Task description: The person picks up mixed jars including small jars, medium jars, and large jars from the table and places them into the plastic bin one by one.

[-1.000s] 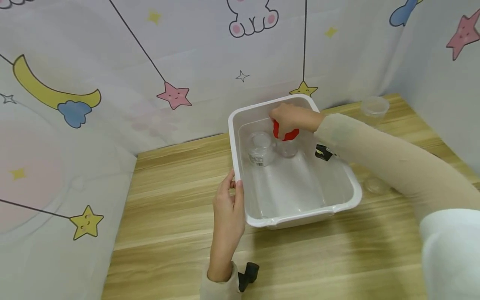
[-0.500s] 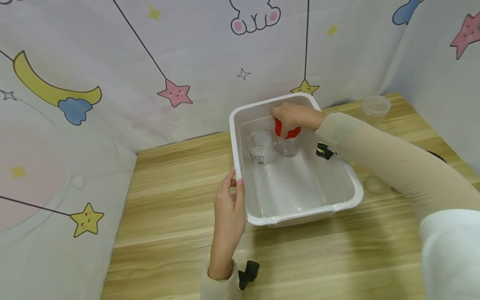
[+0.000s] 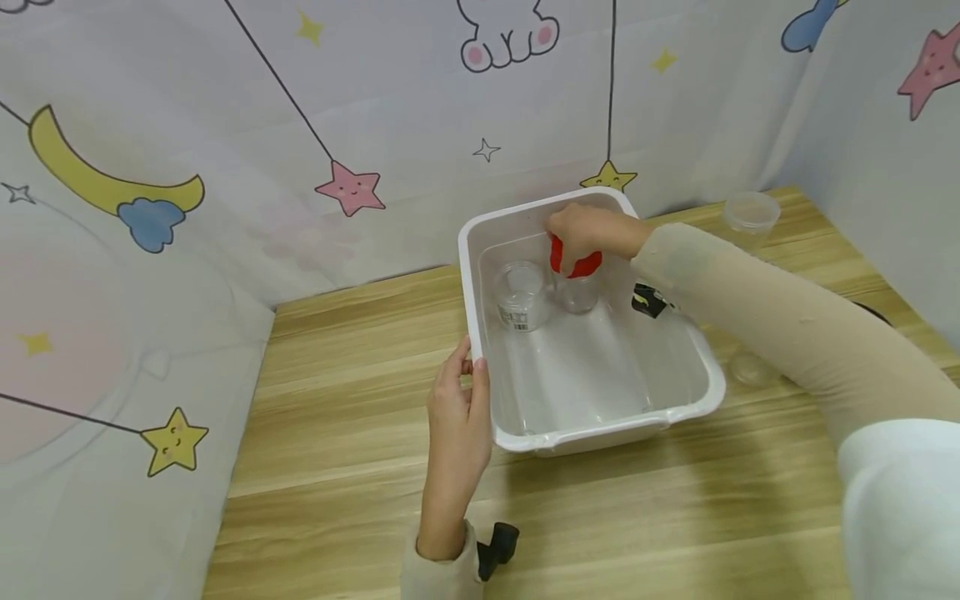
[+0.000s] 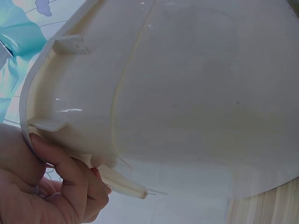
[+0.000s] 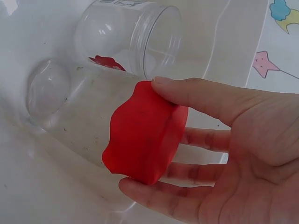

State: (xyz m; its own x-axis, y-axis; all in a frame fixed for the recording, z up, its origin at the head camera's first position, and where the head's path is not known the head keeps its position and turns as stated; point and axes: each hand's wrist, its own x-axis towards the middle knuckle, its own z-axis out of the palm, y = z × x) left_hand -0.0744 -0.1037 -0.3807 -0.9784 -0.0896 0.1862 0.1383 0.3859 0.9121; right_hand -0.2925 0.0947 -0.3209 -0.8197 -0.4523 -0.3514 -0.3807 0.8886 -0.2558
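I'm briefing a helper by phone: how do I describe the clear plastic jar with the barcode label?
Find the white rectangular plastic tub whose left side the left hand grips. In its far-left part sits the clear round plastic jar. Its barcode label sets it apart from the clear container beside it, which is under the wavy-edged red piece in the right hand.

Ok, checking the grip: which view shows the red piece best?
The right wrist view: the red piece appears large, wavy edge plain, in the right hand. In the head view that hand partly covers it; the left wrist view doesn't clearly show it.
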